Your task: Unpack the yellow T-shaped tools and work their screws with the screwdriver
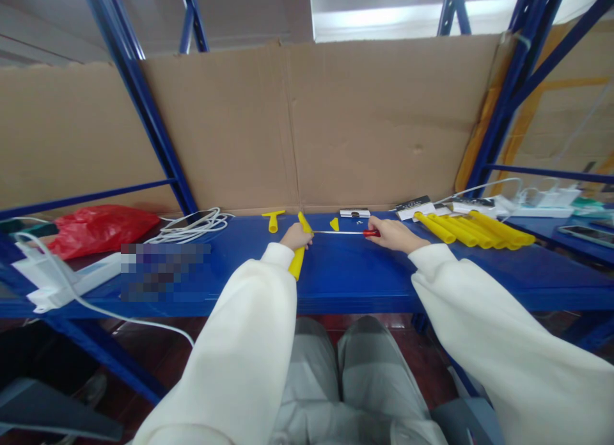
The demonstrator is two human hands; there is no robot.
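Observation:
My left hand (pixel 296 236) is wrapped round a yellow tube-like handle (pixel 297 264), whose ends show above and below the fingers. My right hand (pixel 394 233) grips a screwdriver by its red handle (pixel 371 233). The long thin shaft (pixel 338 232) runs left, and its tip meets the yellow handle beside my left fingers. Behind the shaft lies a small yellow piece (pixel 334 224). A yellow T-shaped part (pixel 273 221) stands to the left of my left hand. Tiny bits, perhaps screws (pixel 359 222), lie near a black and white box (pixel 355 213).
Several yellow tubes (pixel 472 231) lie at the right beside black and white packets (pixel 415 207). On the left are a red plastic bag (pixel 103 229), coiled white cable (pixel 201 226) and a power strip (pixel 98 272). Cardboard (pixel 336 125) stands behind the blue tabletop (pixel 359 272).

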